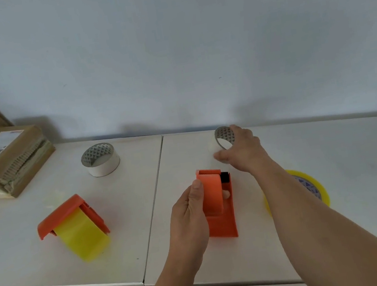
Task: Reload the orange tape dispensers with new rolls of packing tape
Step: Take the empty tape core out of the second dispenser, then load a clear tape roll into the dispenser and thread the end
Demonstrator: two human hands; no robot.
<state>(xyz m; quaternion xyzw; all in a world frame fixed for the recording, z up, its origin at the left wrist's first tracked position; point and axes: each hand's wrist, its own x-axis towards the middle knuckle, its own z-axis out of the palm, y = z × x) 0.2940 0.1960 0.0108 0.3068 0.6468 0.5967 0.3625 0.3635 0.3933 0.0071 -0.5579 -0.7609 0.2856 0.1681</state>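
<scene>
The right forearm (322,215) reaches in from the near edge, closest to the lens, and crosses above a yellow tape roll (313,187) that lies flat just right of the held orange dispenser (220,209). Beneath everything is the white tabletop (102,260), two panels meeting at a seam that runs just left of that dispenser. Far to the dispenser's left, against the wall, sits a stack of brown cardboard boxes (5,162) with a white label on top. Nearer on the left rests a second orange dispenser (71,218), already carrying a yellow roll whose tape drapes forward onto the surface. The held dispenser stands upright at the centre, its spindle bare and its black cutter piece at the far end. The left hand (189,219) has its grip closed on it, thumb pressed along the dispenser's curved top. Behind and left of it a white tape roll (100,159) lies flat. Behind and right of it, the right hand (240,149) has its grip wrapped around another white roll (223,142), tilted on edge so its patterned core faces the camera.
</scene>
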